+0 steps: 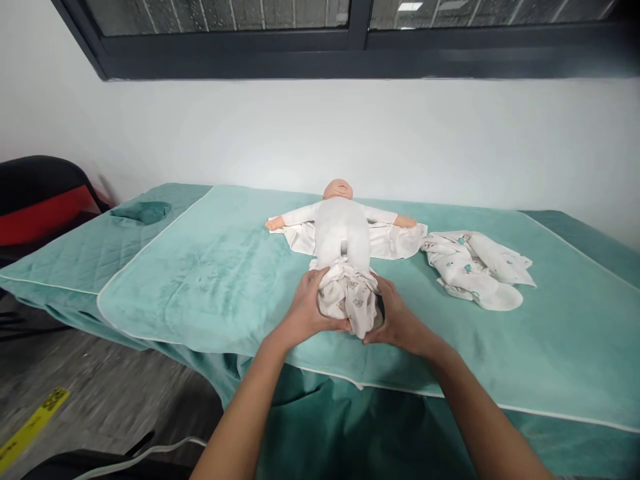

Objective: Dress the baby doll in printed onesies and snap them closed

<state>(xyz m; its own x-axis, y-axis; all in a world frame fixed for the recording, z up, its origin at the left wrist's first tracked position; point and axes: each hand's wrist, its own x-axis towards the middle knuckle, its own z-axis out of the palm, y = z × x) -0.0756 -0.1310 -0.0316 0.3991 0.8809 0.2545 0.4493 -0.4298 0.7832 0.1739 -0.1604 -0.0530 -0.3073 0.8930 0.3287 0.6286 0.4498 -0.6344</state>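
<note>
A baby doll [341,227] lies on its back across the bed, head toward the wall and arms spread wide. Around its lower legs are bunched white patterned baby pants [350,293]. My left hand [311,303] grips the left side of the pants, fingers and thumb curled round the cloth. On the opposite side, my right hand [395,313] holds the pants in the same way. The doll's feet are hidden by the cloth and my hands. White cloth [395,241] is spread beneath the doll's arms and torso.
A crumpled white baby garment [475,267] with small green prints lies to the right. The green bed cover [200,280] has a face hole [143,212] at its left end. A black and red chair [45,200] stands at left, below a dark window frame [225,57].
</note>
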